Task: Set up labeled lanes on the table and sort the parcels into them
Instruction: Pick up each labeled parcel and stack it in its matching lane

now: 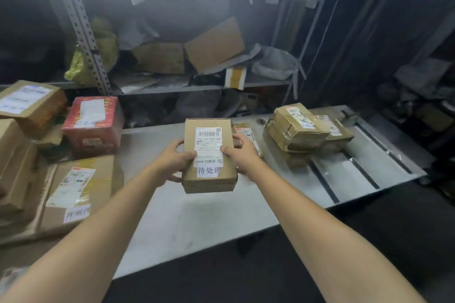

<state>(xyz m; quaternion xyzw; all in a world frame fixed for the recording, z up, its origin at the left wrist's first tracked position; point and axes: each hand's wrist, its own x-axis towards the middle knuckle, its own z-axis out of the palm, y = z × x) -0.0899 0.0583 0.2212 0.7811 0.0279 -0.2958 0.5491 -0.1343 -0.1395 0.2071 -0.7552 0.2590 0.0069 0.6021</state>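
- My left hand (176,158) and right hand (242,155) each grip a long side of the box (209,181), thumbs on top.
- The box sits between them over the table (197,219), with its long axis pointing away from me.
- The wrapped stack (296,130) is out past my right hand and the red box (93,123) past my left, so I'd guess it's a sideways carry either way.

Holds a small labelled cardboard parcel (209,145) in left hand (172,160) and right hand (243,155), thumbs on top, over the grey table (192,224). At 9 o'clock, stacked cartons (78,187) and a red box (93,123); at 2 o'clock, taped brown bundles (295,130); at 12 o'clock, a cluttered metal shelf (172,90).
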